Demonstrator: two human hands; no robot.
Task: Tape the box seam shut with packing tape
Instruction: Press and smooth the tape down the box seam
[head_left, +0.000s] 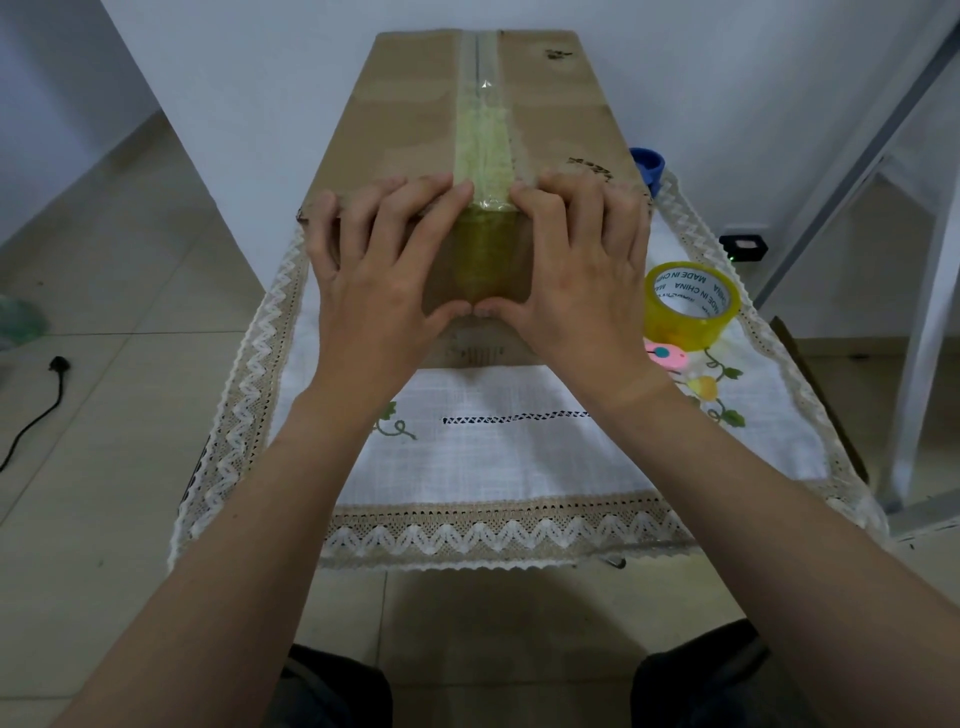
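Both hands, left hand (379, 270) and right hand (576, 270), press flat on the cardboard box (395, 119). Fingers spread, thumbs meeting over the tape strip (485, 156). Tape roll (691, 304) beside it on the bench (519, 467).

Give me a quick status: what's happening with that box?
Both hands, left and right, pressing yellowish tape strip over brown cardboard box near edge. Yellow tape roll set aside. Nothing obstructing.

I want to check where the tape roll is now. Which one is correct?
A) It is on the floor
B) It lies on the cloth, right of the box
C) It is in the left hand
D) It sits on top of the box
B: the yellow tape roll lies on the tablecloth to the right of the box, and both hands press on the box, away from the roll.
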